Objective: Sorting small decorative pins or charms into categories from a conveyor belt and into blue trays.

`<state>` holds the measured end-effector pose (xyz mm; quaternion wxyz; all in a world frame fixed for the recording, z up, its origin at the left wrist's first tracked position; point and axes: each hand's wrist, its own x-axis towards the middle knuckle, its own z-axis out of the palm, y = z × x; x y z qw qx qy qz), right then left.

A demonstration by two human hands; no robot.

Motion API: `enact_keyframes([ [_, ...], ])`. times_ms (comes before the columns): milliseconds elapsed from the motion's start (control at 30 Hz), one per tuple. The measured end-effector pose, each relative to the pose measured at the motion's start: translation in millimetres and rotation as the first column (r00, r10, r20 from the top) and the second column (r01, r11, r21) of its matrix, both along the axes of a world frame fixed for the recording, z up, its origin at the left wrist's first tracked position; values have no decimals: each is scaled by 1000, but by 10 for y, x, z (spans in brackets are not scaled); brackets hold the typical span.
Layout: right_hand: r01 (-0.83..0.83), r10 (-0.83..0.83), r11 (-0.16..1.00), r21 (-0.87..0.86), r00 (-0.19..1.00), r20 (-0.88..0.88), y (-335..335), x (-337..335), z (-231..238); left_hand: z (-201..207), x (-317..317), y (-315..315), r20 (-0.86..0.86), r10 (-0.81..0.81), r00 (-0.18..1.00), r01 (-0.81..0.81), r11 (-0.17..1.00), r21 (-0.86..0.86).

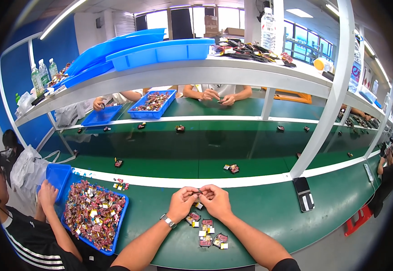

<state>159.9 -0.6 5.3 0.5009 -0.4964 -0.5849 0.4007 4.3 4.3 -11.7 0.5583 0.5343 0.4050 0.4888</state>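
The counter [259, 203] is green; small parts [221, 238] on it are dark red, black, yellow and white. The heaped tray [125, 212] is blue; the co-worker's black shirt [36, 253] has white stripes.

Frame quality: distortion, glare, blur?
Head view: fisheye bends the shelf, corners go dark. Head view: windows and ceiling lamp blown out. Head view: left hand and right hand show no obvious blur; the small piece they hold is hard to make out.

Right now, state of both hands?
Left hand: closed, pinching a small dark part.
Right hand: closed, pinching the same part from the other side.
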Motion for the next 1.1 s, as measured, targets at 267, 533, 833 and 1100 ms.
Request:
enact_keyframes([
  [267,99,-91,990,99,993,-81,347,371,-93,67,14,-22,141,18,990,-15,1000,-22],
  [533,676,-690,724,141,702,177,1079,1888,-224,21,-1,3,36,-48,998,49,998,-28],
  [833,388,-561,827,406,597,573,777,1151,67,-9,-91,30,53,-59,997,60,998,-24],
  [1100,378,-517,855,355,677,524,961,1401,-320,67,-14,42,53,-95,994,97,995,-28],
])
